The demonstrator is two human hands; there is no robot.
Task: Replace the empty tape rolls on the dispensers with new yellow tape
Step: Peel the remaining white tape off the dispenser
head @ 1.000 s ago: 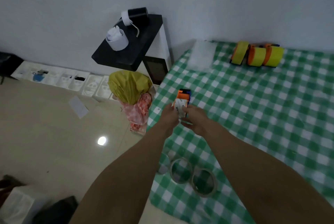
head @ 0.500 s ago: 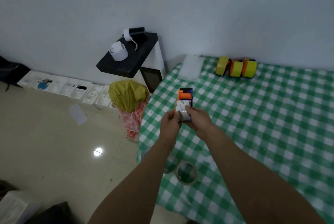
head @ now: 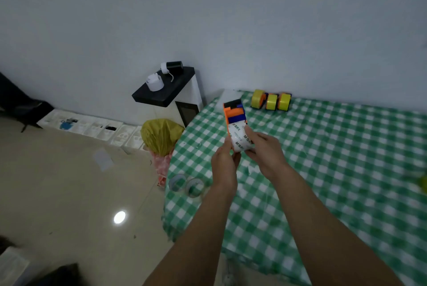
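I see the orange-and-blue tape dispenser (head: 233,112) now raised higher above the checked tablecloth (head: 323,158), with the left hand (head: 225,158) gripping it and the right hand (head: 263,149) pinching its white roll (head: 240,137), likely ready to pull it off.

Orange, blue and black dispenser (head: 233,112) raised upright, white printed roll (head: 240,139) on its near end pinched by left hand (head: 225,161) and right hand (head: 265,149), three yellow-taped dispensers (head: 271,101) side by side at the far edge of the table (head: 346,158), two empty clear rolls (head: 186,185) lying at its left edge.
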